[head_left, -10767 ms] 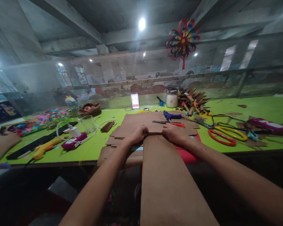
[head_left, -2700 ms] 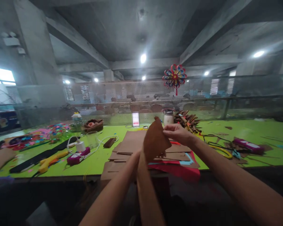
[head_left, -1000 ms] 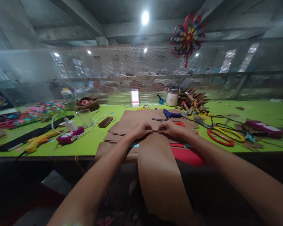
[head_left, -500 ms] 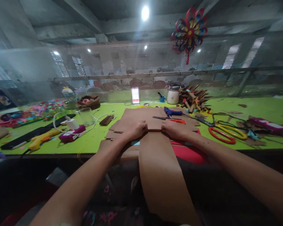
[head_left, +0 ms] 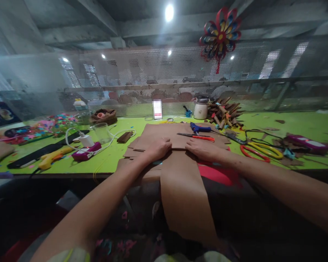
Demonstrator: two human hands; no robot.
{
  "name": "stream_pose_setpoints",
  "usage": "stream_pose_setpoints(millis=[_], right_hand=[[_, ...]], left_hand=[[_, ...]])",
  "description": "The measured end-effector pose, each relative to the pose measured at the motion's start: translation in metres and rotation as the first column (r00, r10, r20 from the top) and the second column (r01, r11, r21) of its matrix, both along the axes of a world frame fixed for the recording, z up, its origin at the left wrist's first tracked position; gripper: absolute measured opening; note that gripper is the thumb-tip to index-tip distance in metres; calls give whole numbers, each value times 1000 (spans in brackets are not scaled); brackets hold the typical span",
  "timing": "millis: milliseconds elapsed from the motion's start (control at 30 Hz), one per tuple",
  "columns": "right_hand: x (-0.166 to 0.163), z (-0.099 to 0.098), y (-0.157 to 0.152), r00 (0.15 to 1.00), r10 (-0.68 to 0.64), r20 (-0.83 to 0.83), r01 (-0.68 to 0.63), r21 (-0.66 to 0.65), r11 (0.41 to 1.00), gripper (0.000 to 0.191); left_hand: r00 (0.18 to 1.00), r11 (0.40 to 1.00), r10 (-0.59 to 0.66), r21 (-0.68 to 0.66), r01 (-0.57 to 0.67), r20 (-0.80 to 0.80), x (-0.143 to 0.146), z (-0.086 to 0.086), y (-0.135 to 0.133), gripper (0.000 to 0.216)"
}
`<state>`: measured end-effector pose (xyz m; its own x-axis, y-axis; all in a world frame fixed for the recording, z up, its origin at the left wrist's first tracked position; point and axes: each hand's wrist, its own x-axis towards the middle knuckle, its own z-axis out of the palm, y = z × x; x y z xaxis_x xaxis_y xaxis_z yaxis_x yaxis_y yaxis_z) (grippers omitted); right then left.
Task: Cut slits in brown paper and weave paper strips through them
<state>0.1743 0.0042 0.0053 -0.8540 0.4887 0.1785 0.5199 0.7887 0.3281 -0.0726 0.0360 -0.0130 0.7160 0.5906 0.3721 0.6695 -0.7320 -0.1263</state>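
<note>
A long strip of brown kraft paper [head_left: 184, 196] hangs over the table's front edge, its far end folded across between my hands. My left hand [head_left: 160, 148] is closed on the left end of that fold, fingers curled. At the right end, my right hand [head_left: 198, 147] is closed on the same fold. Beneath them lie stacked brown cardboard sheets [head_left: 160, 133]. Just beyond my right hand rest orange-handled scissors [head_left: 203, 138] and a blue glue gun [head_left: 200, 128]. The undersides of my fingers are hidden.
To the right are large scissors with red and yellow handles [head_left: 265, 151] and a purple power block [head_left: 307, 143]. Leftward lie a yellow glue gun [head_left: 53, 157], a purple socket block [head_left: 86, 152] and a clear cup [head_left: 101, 133]. Another person's arm [head_left: 0, 153] shows at far left.
The hanging part of the paper strip looks shorter, its lower end higher and shifted left. Both hands keep their places on the fold. The view has shifted slightly.
</note>
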Motion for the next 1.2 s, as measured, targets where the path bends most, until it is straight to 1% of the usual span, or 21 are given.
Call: stream_pose_setpoints(millis=[100,200,300,400,467,533,633,700,833,933,967,1000,1033,1100,1133,1200], right_hand=[[-2,3,-3,999,5,34,-5,0,1000,21],[-3,3,-3,1000,12,24,-12,9,1000,20],[-5,3,-4,998,31,51,-33,49,998,19],[-8,2,-5,993,49,105,-60,103,993,20],[-10,-1,-5,991,51,123,-69,150,986,20],[-10,-4,-5,992,28,124,-51,185,981,23],[-10,-6,-7,996,-45,74,31,180,983,26],[-9,-7,-9,997,-82,8,79,158,984,24],[-7,-8,-15,975,-123,-184,138,71,988,21],[-4,-11,-12,945,-160,-286,174,21,985,20],[-3,-13,-10,922,-183,-342,188,-18,982,20],[-1,-15,-7,882,-215,-420,195,-89,977,18],[0,-17,-4,823,-256,-507,187,-184,965,16],[4,-19,2,688,-349,-636,111,-384,917,18],[6,-20,4,643,-382,-664,63,-451,890,22],[8,-20,6,599,-428,-676,-22,-548,836,29]], left_hand=[[999,1000,-8,-13,8,-37,1,2,-3,23],[997,999,-18,-46,15,-73,1,6,-9,25],[996,995,-5,-97,-4,-93,2,14,-15,24],[994,982,41,-180,-59,-101,8,25,-13,19],[991,962,88,-252,-110,-98,17,33,-8,18],[989,934,132,-326,-149,-73,29,39,0,22],[984,883,179,-440,-163,-4,42,45,7,28],[979,838,199,-525,-149,38,44,46,8,30],[967,728,229,-679,-97,107,38,47,6,33],[955,656,247,-754,-41,163,32,44,4,37],[950,635,250,-773,-16,185,31,43,3,38],[945,615,252,-789,11,210,29,42,2,38],[938,597,254,-801,39,235,29,41,1,36],[920,568,262,-818,96,290,27,40,-2,32],[910,557,266,-821,125,319,26,39,-3,29],[889,546,268,-819,177,371,24,38,-3,24]])
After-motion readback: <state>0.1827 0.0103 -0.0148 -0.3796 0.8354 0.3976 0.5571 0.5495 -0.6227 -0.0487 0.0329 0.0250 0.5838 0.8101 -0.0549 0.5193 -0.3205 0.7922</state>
